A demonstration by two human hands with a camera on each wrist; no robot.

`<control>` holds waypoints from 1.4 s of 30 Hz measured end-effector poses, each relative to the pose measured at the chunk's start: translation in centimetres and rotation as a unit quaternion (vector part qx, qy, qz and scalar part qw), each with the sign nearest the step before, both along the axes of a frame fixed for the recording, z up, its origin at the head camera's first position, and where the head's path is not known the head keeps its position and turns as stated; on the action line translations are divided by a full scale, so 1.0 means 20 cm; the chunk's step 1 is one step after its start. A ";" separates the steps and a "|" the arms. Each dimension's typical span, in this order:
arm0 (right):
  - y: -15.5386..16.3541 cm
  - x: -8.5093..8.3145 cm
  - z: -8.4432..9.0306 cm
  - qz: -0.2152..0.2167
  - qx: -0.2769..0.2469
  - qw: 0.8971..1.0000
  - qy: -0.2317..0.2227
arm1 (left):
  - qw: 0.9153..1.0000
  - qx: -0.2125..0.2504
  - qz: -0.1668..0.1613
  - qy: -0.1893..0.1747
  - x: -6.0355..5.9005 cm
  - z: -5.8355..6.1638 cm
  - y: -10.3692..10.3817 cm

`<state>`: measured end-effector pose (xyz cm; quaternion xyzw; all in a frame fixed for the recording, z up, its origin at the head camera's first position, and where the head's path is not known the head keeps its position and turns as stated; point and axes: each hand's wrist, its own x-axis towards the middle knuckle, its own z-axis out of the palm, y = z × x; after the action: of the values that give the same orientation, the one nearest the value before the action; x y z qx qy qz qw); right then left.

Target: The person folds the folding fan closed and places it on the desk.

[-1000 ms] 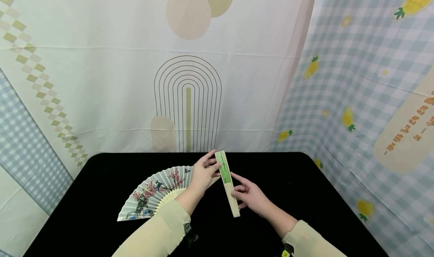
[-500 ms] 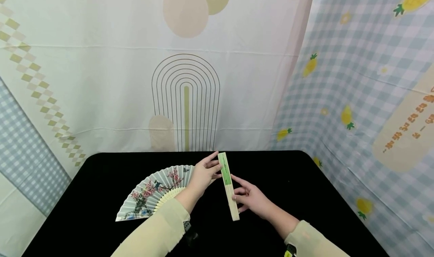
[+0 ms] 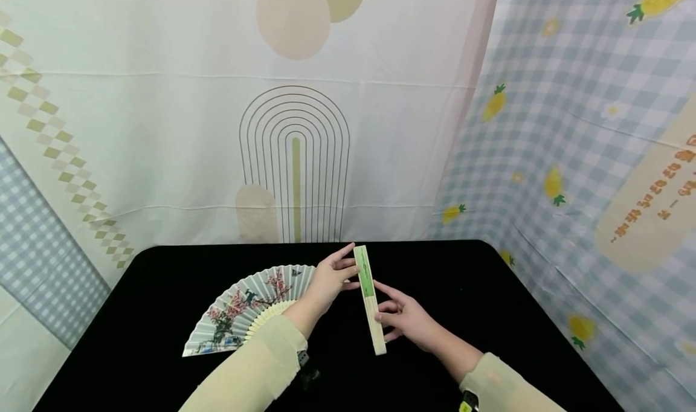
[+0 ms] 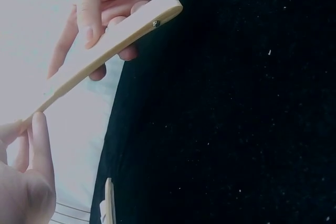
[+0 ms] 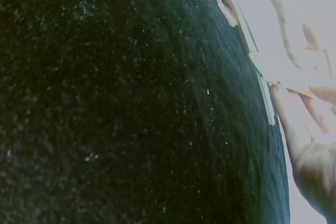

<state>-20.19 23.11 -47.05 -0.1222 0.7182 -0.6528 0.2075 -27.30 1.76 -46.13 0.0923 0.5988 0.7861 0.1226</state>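
Note:
A folded hand fan [image 3: 370, 300] with pale wooden ribs and a green upper part is held up between both hands, tilted with its top to the left. My left hand [image 3: 328, 282] pinches it near the green end. Lower down, my right hand [image 3: 408, 320] grips the wooden end between thumb and fingers. In the left wrist view the folded fan [image 4: 121, 43] is seen edge-on, with a metal rivet near its rounded end. An open painted fan [image 3: 244, 309] with pink blossoms lies on the table behind my left forearm, which hides part of it.
The table [image 3: 462, 351] is covered in black cloth. A white printed curtain [image 3: 190, 158] hangs behind its far edge, and a blue checked curtain with pineapples [image 3: 544, 128] stands along the right.
Both hands and the folded fan have shifted slightly to the right in the head view, as the camera view drifts a little. The grips look the same.

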 end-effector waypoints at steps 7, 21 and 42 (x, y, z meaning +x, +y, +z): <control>0.02 -0.01 -0.02 -0.011 0.020 1.000 -0.001 | 1.000 -0.009 0.001 0.004 -0.01 -0.02 0.04; 0.09 -0.03 -0.03 -0.034 0.058 0.998 -0.009 | 1.000 -0.020 0.018 0.007 -0.02 -0.03 0.13; 0.19 -0.05 -0.06 -0.029 0.055 0.997 -0.041 | 0.996 -0.077 -0.018 -0.035 -0.09 -0.10 0.23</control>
<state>-21.26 26.89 -48.34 -0.0624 0.7472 -0.6225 0.2242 -29.12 6.34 -48.11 0.0658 0.6514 0.7378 0.1641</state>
